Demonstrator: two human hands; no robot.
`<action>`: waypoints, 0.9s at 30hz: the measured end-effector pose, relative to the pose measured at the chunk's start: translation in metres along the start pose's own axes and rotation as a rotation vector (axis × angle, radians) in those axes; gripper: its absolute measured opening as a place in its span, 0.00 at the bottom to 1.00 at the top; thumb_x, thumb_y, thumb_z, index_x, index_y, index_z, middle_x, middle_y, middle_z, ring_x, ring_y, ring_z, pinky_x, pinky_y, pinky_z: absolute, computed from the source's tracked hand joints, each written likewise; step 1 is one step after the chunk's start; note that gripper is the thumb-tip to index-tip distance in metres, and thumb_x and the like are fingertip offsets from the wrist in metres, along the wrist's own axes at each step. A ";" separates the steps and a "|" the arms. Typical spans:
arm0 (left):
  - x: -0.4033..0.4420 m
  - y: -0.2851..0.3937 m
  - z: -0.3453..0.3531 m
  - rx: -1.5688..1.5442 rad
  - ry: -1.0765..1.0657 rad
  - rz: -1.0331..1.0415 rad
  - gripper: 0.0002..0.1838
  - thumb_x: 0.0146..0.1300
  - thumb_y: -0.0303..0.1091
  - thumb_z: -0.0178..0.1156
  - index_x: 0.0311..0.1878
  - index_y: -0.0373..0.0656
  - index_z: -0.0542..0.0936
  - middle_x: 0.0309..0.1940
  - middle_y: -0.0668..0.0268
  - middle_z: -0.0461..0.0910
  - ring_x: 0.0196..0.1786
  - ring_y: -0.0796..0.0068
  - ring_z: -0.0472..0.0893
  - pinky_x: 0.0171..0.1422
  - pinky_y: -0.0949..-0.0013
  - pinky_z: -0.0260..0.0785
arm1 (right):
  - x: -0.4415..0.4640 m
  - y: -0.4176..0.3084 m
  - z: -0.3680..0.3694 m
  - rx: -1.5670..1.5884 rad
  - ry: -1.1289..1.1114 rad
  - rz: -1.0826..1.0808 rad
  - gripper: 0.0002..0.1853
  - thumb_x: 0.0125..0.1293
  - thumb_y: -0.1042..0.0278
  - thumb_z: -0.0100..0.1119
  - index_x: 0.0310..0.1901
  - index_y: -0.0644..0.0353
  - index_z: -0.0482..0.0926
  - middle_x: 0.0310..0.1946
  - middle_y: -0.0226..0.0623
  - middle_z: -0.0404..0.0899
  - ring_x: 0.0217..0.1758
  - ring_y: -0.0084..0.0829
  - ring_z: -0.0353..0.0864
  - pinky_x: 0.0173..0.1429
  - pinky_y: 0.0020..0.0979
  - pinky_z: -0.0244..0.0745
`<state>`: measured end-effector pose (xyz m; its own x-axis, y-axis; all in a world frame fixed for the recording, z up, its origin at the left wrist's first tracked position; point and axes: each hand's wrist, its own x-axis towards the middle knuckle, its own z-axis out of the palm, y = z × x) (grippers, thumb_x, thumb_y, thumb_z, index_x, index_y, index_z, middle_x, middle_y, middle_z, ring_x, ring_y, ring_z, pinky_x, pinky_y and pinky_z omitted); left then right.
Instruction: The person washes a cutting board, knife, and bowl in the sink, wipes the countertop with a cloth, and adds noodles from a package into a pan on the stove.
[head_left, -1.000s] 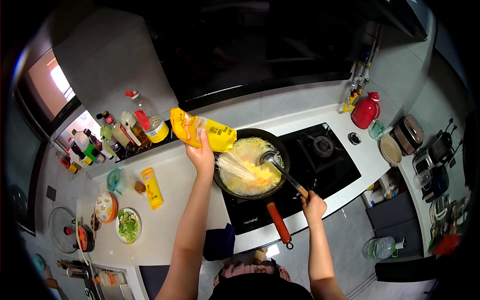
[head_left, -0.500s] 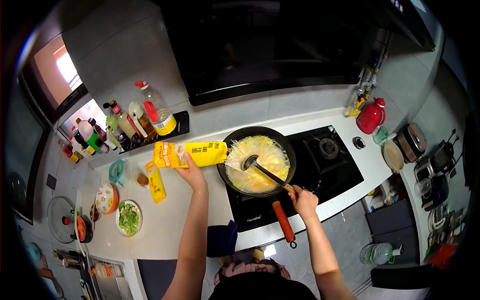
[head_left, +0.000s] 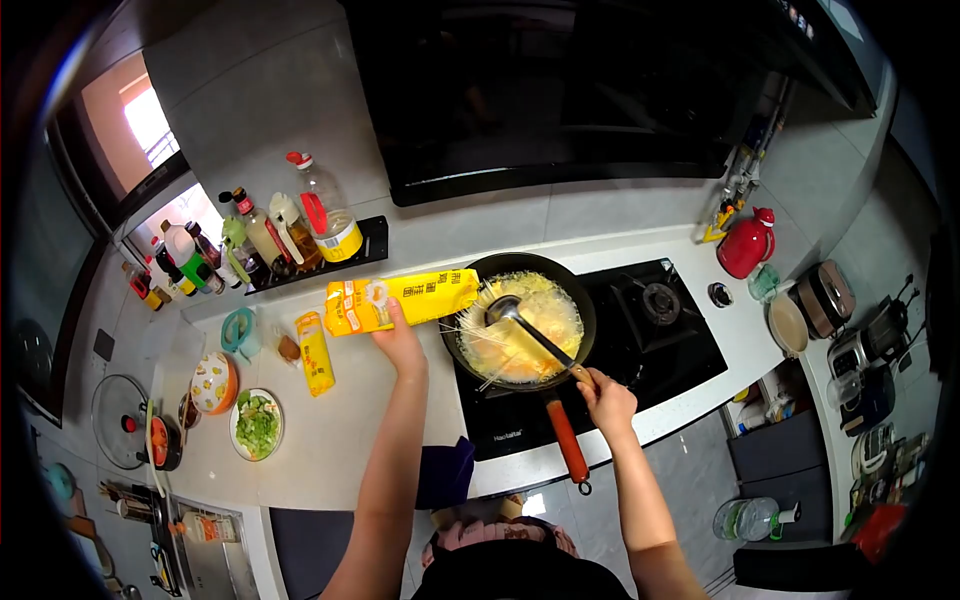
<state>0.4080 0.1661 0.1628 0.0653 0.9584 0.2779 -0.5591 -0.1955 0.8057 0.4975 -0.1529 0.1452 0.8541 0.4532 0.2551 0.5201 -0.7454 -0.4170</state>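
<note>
My left hand [head_left: 402, 345] grips a yellow noodle package [head_left: 405, 302], which lies nearly level with its open end at the left rim of the wok. Pale dry noodles [head_left: 468, 322] stick out of it into the wok [head_left: 588, 318]. My right hand [head_left: 607, 400] is closed round the wooden end of a ladle [head_left: 540, 340], whose dark bowl rests among the noodles. Yellowish, foamy soup [head_left: 540, 310] fills the wok on the left burner. The wok's red handle [head_left: 567, 440] points toward my body.
A second yellow package [head_left: 315, 355], a plate of chopped greens [head_left: 257, 425], a patterned bowl [head_left: 214, 384] and a teal cup [head_left: 239, 333] stand on the left counter. Bottles [head_left: 268, 240] line the back shelf. A red kettle [head_left: 747, 243] is at the back right.
The package has swung from a downward tilt to nearly level. The ladle bowl has shifted left onto the noodles, and my right hand has moved slightly left. The camera view has shifted a little.
</note>
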 end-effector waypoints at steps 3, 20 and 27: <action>-0.006 -0.013 -0.001 -0.070 0.008 -0.038 0.21 0.65 0.31 0.54 0.59 0.33 0.63 0.56 0.59 0.70 0.55 0.71 0.71 0.60 0.70 0.63 | 0.002 -0.005 0.007 -0.031 -0.040 -0.065 0.17 0.53 0.53 0.63 0.44 0.47 0.80 0.23 0.38 0.80 0.26 0.39 0.80 0.30 0.36 0.72; -0.007 0.055 0.034 0.087 -0.152 0.189 0.16 0.60 0.24 0.59 0.50 0.32 0.71 0.48 0.60 0.75 0.50 0.72 0.75 0.57 0.70 0.66 | -0.001 0.042 0.007 -0.190 0.117 0.077 0.15 0.54 0.56 0.62 0.44 0.47 0.80 0.23 0.38 0.78 0.24 0.40 0.78 0.28 0.37 0.73; -0.002 0.007 -0.007 0.038 0.082 0.019 0.17 0.64 0.32 0.56 0.53 0.33 0.69 0.48 0.62 0.75 0.49 0.74 0.75 0.54 0.70 0.68 | -0.007 0.022 0.011 -0.088 0.142 0.058 0.15 0.57 0.57 0.58 0.45 0.50 0.79 0.24 0.39 0.78 0.24 0.41 0.79 0.27 0.38 0.73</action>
<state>0.3981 0.1638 0.1641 -0.0136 0.9678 0.2513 -0.5280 -0.2204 0.8202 0.5026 -0.1675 0.1250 0.8705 0.3398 0.3560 0.4629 -0.8109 -0.3580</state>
